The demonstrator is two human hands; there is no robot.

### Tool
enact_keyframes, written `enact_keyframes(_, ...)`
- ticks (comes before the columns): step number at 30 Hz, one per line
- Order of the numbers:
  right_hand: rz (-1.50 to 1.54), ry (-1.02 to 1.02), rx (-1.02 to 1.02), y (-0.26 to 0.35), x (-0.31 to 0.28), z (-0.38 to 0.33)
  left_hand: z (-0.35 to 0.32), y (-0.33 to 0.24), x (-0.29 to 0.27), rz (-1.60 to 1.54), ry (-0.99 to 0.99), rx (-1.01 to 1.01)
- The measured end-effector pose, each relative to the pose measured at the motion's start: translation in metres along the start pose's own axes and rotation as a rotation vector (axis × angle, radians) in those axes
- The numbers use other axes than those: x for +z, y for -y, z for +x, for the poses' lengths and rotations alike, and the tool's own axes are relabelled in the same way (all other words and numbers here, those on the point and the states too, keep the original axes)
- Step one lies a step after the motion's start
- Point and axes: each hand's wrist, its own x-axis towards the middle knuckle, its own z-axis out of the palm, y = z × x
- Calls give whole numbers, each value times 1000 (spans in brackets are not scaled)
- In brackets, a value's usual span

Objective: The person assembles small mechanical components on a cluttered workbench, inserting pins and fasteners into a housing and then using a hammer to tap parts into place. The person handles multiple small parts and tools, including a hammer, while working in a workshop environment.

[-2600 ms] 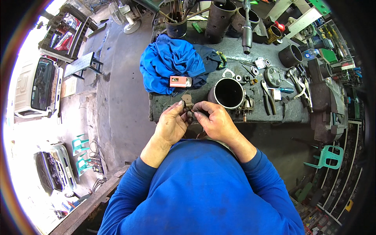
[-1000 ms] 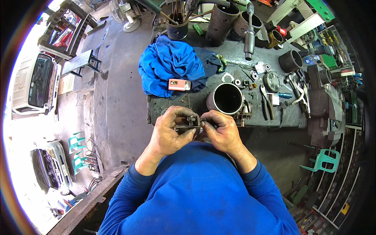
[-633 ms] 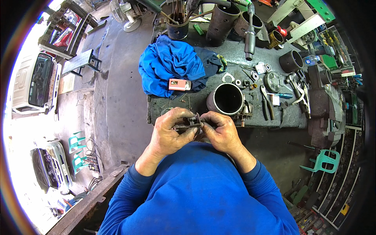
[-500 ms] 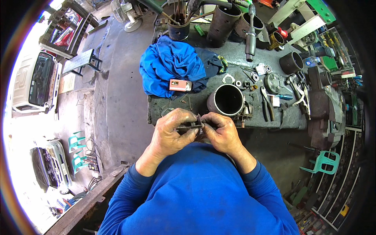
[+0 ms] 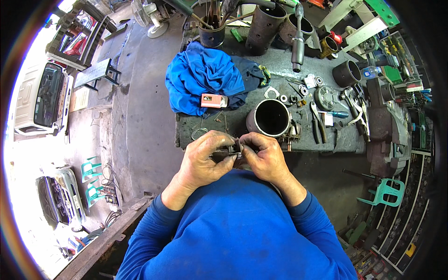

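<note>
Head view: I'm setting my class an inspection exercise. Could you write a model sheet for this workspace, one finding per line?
Surface: dark workbench, worn and stained.
Job's things: small dark part, partly hidden by fingers.
Clutter: blue cloth with a red-and-white box on it; open cylinder; pliers; blue-handled screwdriver.
Hands: left hand and right hand both pinch the part, in front of the bench edge.
Cables: dark cables on the floor at left, connections unclear; none seen crossing the bench.
Surroundings: fan, pale vehicle, teal chair at right.
</note>
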Motion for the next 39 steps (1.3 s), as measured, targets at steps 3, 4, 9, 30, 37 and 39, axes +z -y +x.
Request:
enact_keyframes(3, -9, -2, 35, 2, 2, 0, 0, 2, 1, 2, 6, 6)
enact_keyframes(4, -10, -7, 25, 2, 3, 1, 0, 2, 1, 9, 3, 36)
enact_keyframes(9, -20, -18, 45, 5, 3, 0, -5, -4, 6, -32, -9, -121)
enact_keyframes(30, -107, -20, -119, -3, 11, -5, -2, -33, 1, 22, 88, -338)
enact_keyframes(37, -24, 8, -31, -4, 12, -4, -5, -27, 4, 73, 75, -306)
enact_keyframes(39, -5, 30, 10, -3, 12, -4, -7, -26, 7, -9, 28, -399)
